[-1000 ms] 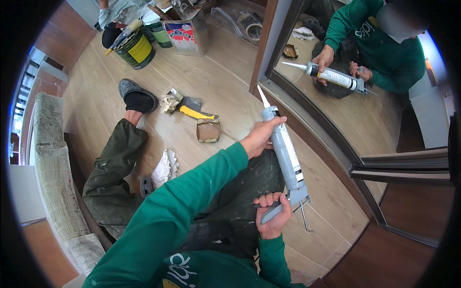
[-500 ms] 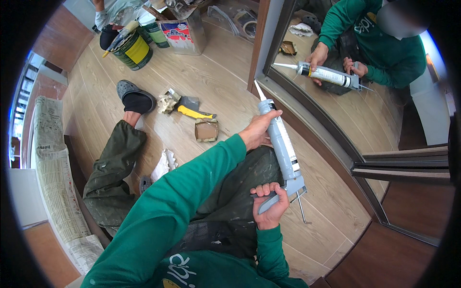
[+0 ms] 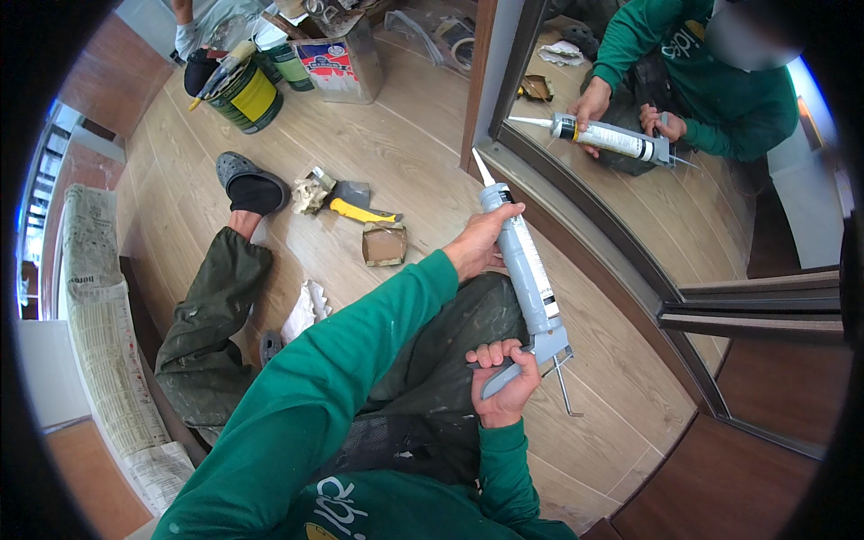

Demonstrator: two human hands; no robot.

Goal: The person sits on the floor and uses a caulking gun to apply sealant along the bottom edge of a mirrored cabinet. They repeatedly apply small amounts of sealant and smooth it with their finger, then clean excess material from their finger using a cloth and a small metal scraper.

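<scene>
A grey caulking gun (image 3: 544,345) loaded with a sealant cartridge (image 3: 520,256) slants across the space above my bent leg. My left hand (image 3: 477,241) wraps the barrel near its front end, thumb lying over the top. Around the handle and trigger at the rear, my right hand (image 3: 506,389) is closed. The white tapered nozzle (image 3: 483,169) points away from me, its tip close to the corner of the door frame (image 3: 490,135); whether it touches cannot be made out. A bent metal rod (image 3: 566,391) sticks out behind the gun.
A mirrored panel (image 3: 720,234) on the right reflects me and the gun. On the wood-look floor lie a yellow-handled scraper (image 3: 364,212), a small cardboard box (image 3: 384,244) and crumpled white paper (image 3: 307,310). Farther back stand a bucket (image 3: 247,101) and a square tin (image 3: 346,76). Newspaper (image 3: 99,315) covers a ledge leftward.
The gun and both hands have shifted very slightly to the left in view, along with small shifts of the scene. My grip on the gun looks the same.
</scene>
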